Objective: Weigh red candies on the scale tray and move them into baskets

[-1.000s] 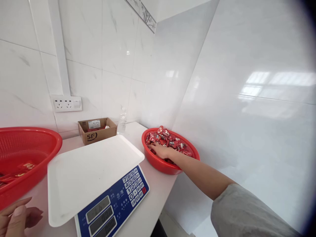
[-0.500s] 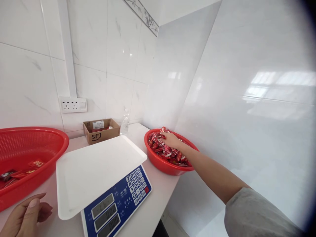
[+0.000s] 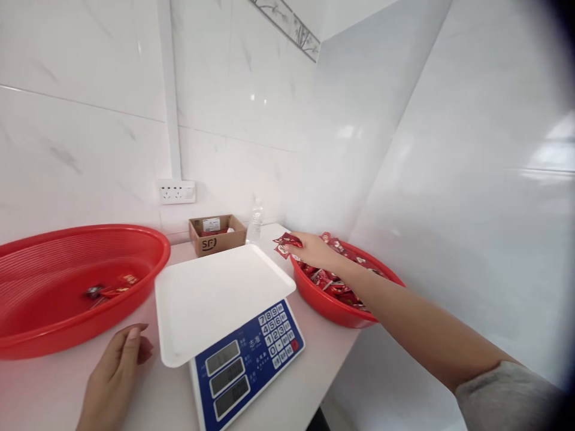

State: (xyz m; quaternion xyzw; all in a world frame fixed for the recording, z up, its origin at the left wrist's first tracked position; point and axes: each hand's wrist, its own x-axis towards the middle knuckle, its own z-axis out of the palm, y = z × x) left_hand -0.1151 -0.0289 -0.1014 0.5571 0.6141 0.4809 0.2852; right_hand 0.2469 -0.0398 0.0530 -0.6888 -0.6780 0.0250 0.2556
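My right hand (image 3: 312, 250) is closed on a few small red wrapped candies (image 3: 287, 244), held over the left rim of a round red basket (image 3: 321, 299). Many more red packets (image 3: 336, 284) fill that basket. Beside the scale, low on the left, my left hand (image 3: 117, 365) is loosely curled with its fingers a little apart and nothing in it. Between the hands stands a digital scale (image 3: 251, 353) with a bare white weighing tray (image 3: 220, 299). Its display digits are too faint to read.
A larger red basket (image 3: 164, 245) on the left has a few packets (image 3: 119, 290) at its bottom. Behind the scale are a small cardboard box (image 3: 224, 241) and a clear plastic bottle (image 3: 256, 218). A wall socket (image 3: 177, 191) sits above the white table (image 3: 175, 398).
My right hand has risen out of the packets and moved toward the scale, now with candies in its fingers. The view has turned left, showing more of the larger basket.
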